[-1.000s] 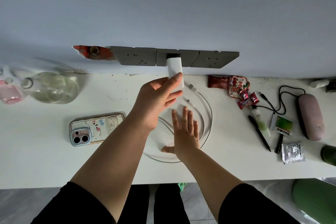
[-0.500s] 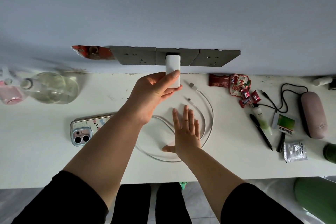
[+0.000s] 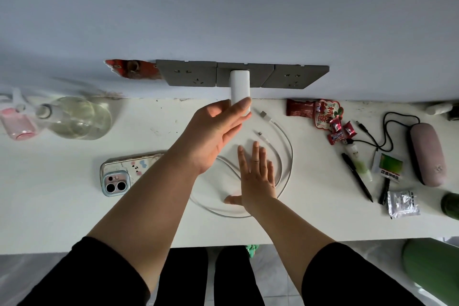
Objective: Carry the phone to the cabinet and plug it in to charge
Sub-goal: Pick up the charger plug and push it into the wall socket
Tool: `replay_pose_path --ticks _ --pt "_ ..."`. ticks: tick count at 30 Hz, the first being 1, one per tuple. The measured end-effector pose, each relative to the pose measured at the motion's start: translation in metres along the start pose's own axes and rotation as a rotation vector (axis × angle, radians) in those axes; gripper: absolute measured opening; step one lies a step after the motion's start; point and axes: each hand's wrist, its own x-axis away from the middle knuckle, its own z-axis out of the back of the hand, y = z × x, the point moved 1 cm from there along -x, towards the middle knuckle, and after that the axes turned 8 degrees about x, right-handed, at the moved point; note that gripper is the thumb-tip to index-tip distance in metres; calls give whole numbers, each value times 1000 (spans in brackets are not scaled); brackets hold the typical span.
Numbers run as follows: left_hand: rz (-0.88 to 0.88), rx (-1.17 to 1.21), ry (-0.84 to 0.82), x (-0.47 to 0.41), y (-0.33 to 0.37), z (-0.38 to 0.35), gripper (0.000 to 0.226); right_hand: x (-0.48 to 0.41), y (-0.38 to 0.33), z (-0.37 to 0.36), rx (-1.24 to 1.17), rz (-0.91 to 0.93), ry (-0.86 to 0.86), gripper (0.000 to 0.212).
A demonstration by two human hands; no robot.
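Observation:
A white charger brick [image 3: 239, 85] sticks out of the middle grey wall socket [image 3: 244, 77]. My left hand [image 3: 213, 131] holds the brick's near end between thumb and fingers. My right hand [image 3: 255, 176] lies flat and open on the white cabinet top [image 3: 74, 218], resting on a coiled white charging cable [image 3: 285, 156]. Both ends of the cable lie loose near the brick. The phone [image 3: 124, 172], in a patterned case with blue camera surround, lies face down to the left, partly under my left forearm.
A glass bottle [image 3: 74, 118] and a pink item [image 3: 15, 124] lie far left. To the right are snack packets [image 3: 323, 114], a black pen [image 3: 356, 176], a pink case [image 3: 426, 154] with black cord, a foil sachet [image 3: 402, 204] and a green bottle [image 3: 450, 206].
My left hand has pushed the white charger brick up and into the middle socket. My right hand has stayed flat on the cable.

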Motion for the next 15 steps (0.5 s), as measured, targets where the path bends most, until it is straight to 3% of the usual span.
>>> replay_pose_path --ticks 6,11,15 --pt "-75 -12 47 4 -12 1 20 1 -1 2 5 7 -7 133" --pt "-89 -2 27 -2 -10 7 36 -2 1 -3 1 10 5 133" --pt "-82 2 47 0 -13 2 22 -2 2 -4 -1 12 19 133"
